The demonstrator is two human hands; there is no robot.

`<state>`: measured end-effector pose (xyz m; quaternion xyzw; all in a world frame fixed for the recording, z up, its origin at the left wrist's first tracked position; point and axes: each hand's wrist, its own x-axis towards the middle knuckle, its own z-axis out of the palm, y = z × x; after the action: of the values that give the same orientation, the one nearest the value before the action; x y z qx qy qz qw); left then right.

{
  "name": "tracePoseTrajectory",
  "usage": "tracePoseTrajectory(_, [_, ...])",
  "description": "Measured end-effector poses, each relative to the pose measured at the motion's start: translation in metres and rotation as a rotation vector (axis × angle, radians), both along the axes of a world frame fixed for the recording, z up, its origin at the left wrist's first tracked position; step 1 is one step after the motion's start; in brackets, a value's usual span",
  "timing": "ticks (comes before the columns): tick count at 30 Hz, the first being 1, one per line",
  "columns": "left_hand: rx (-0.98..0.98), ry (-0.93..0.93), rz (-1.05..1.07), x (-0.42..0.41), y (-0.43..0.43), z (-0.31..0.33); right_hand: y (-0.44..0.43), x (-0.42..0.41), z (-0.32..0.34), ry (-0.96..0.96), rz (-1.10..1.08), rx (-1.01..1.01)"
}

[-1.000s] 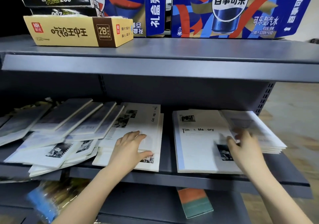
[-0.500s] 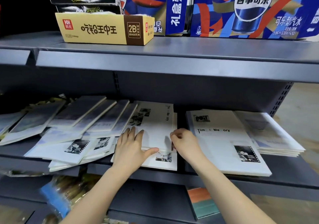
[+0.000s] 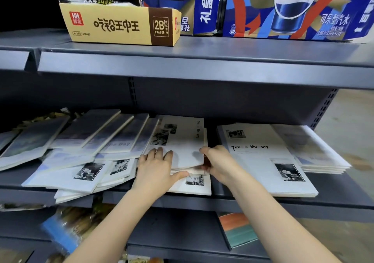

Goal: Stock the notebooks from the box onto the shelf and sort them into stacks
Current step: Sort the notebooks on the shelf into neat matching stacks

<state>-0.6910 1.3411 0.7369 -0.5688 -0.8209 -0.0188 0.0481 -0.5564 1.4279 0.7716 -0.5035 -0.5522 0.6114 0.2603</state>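
Since right hand (image 3: 220, 165) crossed over to white photo-cover notebook pile (image 3: 182, 141), gripping its edge, left hand (image 3: 157, 169) spread flat atop: squaring 1 stack.

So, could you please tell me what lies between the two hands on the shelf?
Head view: the top notebook of the middle stack lies between them; the left hand rests on it, the right hand pinches its edge.

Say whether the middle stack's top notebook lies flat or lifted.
The top notebook is lifted at its near right corner: right hand grips it there, gap beneath; left hand rests on it.
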Motion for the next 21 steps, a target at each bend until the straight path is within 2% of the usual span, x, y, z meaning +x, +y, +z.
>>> tracePoseTrajectory(5, [0.022, 0.033, -0.075, 0.001, -0.001, 0.005, -0.017, -0.011, 0.0, 0.077, 0.072, -0.057])
tracePoseTrajectory(10, [0.019, 0.025, -0.119, 0.001, -0.004, 0.01, -0.019, 0.001, -0.006, 0.036, 0.06, -0.051])
tracePoseTrajectory(14, [0.081, -0.14, -0.103, 0.002, -0.012, 0.012, -0.017, 0.019, -0.007, 0.102, 0.031, -0.067])
tracePoseTrajectory(18, [0.155, -0.304, 0.019, 0.003, -0.025, 0.009, -0.016, 0.041, -0.013, 0.235, 0.007, -0.121])
tracePoseTrajectory(21, [0.287, -0.566, 0.128, 0.003, -0.026, 0.011, -0.014, 0.051, -0.019, 0.324, 0.001, -0.175])
